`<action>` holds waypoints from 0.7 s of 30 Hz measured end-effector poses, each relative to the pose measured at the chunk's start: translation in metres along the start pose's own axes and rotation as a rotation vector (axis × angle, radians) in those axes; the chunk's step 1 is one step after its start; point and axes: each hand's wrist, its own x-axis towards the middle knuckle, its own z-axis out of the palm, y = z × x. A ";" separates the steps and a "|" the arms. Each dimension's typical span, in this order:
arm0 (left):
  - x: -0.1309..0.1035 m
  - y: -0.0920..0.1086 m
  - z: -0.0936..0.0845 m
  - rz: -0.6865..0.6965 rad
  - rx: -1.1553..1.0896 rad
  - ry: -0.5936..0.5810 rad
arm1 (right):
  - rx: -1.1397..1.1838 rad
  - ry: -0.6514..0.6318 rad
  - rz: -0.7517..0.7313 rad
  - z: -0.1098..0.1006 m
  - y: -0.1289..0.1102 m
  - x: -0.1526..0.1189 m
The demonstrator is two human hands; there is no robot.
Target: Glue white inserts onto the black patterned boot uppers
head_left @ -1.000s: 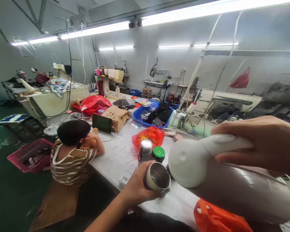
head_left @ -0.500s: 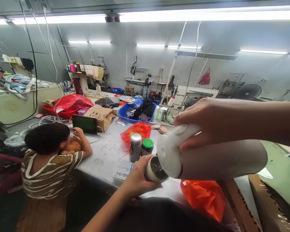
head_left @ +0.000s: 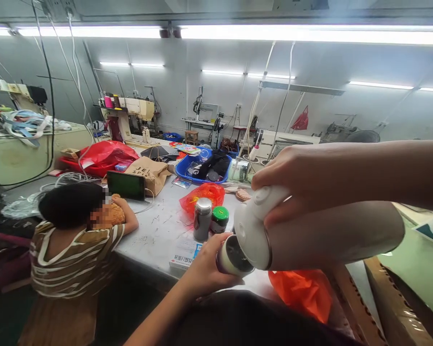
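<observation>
My left hand is wrapped round a pale cup, tilted with its dark inside facing up and right. My right hand grips the handle of a large white jug, which lies nearly level with its lid end over the cup's mouth. Whether liquid is flowing cannot be made out. Just behind the cup stand a grey flask with a silver lid and a jar with a green lid. A white box lies left of the cup.
At the left a person in a striped shirt leans on the table before a tablet. Behind are a paper bag, a blue basket and a red plastic bag. An orange bag sits below the jug.
The jug and my right hand have shifted slightly left in view, and the cup slightly right. The person's raised hand has come down beside the brown fluffy thing. The camera view has tilted a little.
</observation>
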 end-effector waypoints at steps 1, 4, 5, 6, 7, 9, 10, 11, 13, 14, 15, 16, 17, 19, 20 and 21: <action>-0.001 0.001 -0.001 0.009 -0.008 0.005 | -0.003 -0.003 0.001 -0.001 -0.001 0.001; -0.003 0.002 -0.002 0.038 -0.034 0.015 | 0.005 0.001 -0.030 -0.002 -0.004 0.003; -0.003 0.001 -0.003 0.037 -0.038 0.015 | 0.008 0.005 -0.041 -0.001 -0.004 0.004; -0.004 0.000 -0.004 0.030 -0.041 0.015 | 0.008 0.008 -0.046 -0.001 -0.004 0.005; -0.004 -0.001 -0.004 0.022 -0.043 0.015 | 0.007 0.009 -0.047 0.001 -0.004 0.006; -0.005 -0.004 -0.005 0.005 -0.051 0.024 | 0.006 0.018 -0.034 0.004 0.000 0.006; -0.006 -0.005 -0.006 0.004 -0.065 0.030 | 0.015 0.028 -0.029 0.006 0.002 0.006; -0.007 -0.006 -0.008 0.004 -0.085 0.041 | 0.034 0.048 -0.029 0.009 0.006 0.005; -0.008 -0.008 -0.011 0.007 -0.138 0.066 | 0.106 0.108 -0.018 0.016 0.015 0.001; -0.009 -0.009 -0.013 0.010 -0.162 0.080 | 0.157 0.141 -0.003 0.020 0.021 -0.002; -0.010 -0.009 -0.015 0.014 -0.178 0.094 | 0.215 0.170 0.019 0.025 0.026 -0.005; -0.011 -0.009 -0.018 0.017 -0.185 0.107 | 0.274 0.196 0.045 0.030 0.031 -0.010; -0.011 -0.008 -0.021 0.019 -0.185 0.117 | 0.330 0.221 0.073 0.035 0.035 -0.014; -0.011 -0.005 -0.026 0.020 -0.171 0.140 | 0.428 0.276 0.135 0.048 0.042 -0.025; -0.010 -0.002 -0.029 0.022 -0.161 0.149 | 0.460 0.310 0.176 0.056 0.045 -0.031; -0.009 0.001 -0.031 0.029 -0.148 0.155 | 0.474 0.354 0.226 0.065 0.047 -0.038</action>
